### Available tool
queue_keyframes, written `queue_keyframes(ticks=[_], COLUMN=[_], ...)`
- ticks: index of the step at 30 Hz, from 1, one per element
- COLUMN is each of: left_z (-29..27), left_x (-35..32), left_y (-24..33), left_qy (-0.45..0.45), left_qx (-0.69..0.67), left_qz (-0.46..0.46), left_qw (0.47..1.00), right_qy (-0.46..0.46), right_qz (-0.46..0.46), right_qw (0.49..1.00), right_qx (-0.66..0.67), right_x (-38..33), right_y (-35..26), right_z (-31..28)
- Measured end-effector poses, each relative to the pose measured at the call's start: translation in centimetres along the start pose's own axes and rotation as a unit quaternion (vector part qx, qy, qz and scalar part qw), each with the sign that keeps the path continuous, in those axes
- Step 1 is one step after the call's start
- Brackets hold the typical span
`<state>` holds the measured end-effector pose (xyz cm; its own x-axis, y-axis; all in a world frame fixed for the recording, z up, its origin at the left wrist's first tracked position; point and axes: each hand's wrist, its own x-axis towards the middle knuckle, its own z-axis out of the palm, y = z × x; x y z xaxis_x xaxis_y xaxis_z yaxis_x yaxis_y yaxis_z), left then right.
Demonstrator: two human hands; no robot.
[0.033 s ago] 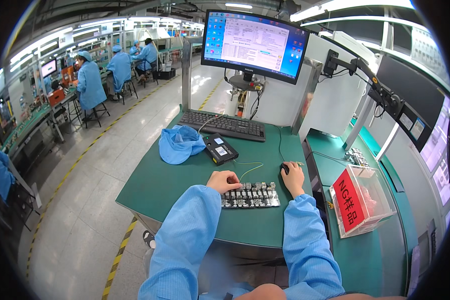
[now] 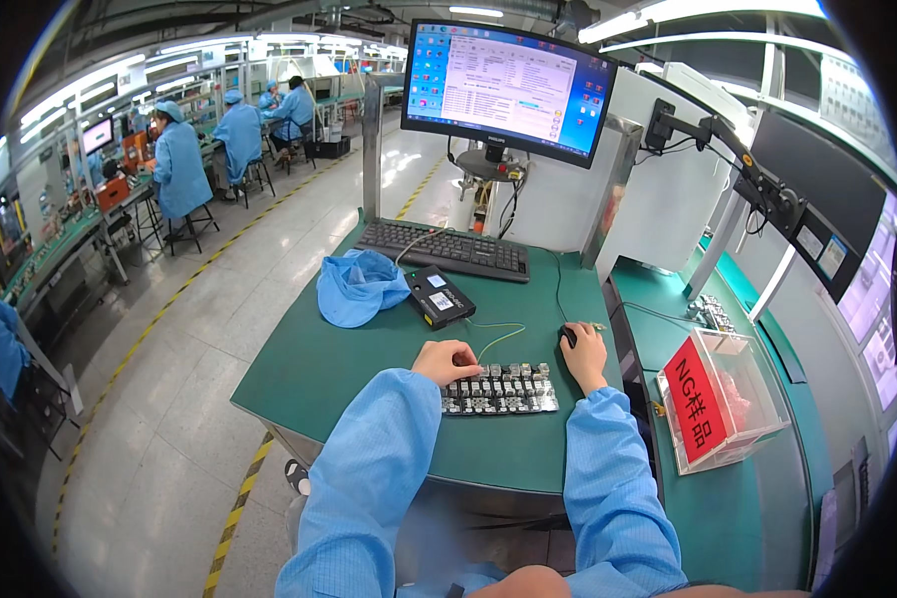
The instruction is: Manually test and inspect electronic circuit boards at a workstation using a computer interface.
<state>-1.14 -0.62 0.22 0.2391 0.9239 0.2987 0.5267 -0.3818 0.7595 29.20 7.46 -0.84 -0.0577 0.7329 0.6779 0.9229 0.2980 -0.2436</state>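
A panel of small circuit boards (image 2: 498,391) lies on the green table in front of me, with rows of metallic and white parts. At its far left corner my left hand (image 2: 446,362) is closed in a pinch. A thin yellow-green cable (image 2: 508,327) loops from a black box (image 2: 441,297) with white labels down to those fingertips, which hide its end. Right of the panel, my right hand (image 2: 585,356) is wrapped over a black mouse (image 2: 569,336). Above the table stands a lit monitor (image 2: 503,90) showing a program window.
A blue cap (image 2: 359,287) lies left of the box, before a black keyboard (image 2: 444,249). On the right-hand bench stands a clear plastic bin (image 2: 743,399) with a red label, near more boards (image 2: 711,313). Several people in blue smocks (image 2: 181,174) work at far-left benches.
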Motion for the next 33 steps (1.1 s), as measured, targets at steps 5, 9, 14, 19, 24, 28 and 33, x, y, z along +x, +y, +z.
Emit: queue_keyframes(ticks=[5,9,14,19,24,28,33], left_z=[0.07,0.06,0.00,0.06,0.06,0.08,0.14], left_x=[0.03,0.06,-0.01,-0.09,-0.12,-0.03,0.03], left_y=[-0.24,-0.23,-0.03,-0.10,0.00,-0.18,-0.26], left_qy=[-0.001,-0.004,-0.002,0.000,0.002,0.001,0.002], left_qx=[-0.001,-0.002,0.002,-0.005,-0.004,-0.007,-0.014], left_qz=[-0.002,-0.006,0.002,-0.001,0.005,0.004,0.003], left_qw=[1.000,1.000,1.000,1.000,1.000,1.000,1.000], right_qy=[-0.007,0.007,0.003,0.003,0.000,-0.013,-0.010], right_qz=[0.004,-0.010,-0.007,-0.005,-0.001,0.002,-0.002], right_qw=[1.000,1.000,1.000,1.000,1.000,1.000,1.000], right_qx=[-0.002,0.008,0.005,0.007,0.006,-0.009,-0.011], right_x=[-0.02,-0.04,-0.02,-0.06,-0.07,-0.01,-0.01], right_y=[-0.27,-0.10,0.05,-0.08,-0.11,-0.16,-0.12], right_z=[-0.23,-0.09,0.01,-0.07,-0.15,-0.20,-0.14])
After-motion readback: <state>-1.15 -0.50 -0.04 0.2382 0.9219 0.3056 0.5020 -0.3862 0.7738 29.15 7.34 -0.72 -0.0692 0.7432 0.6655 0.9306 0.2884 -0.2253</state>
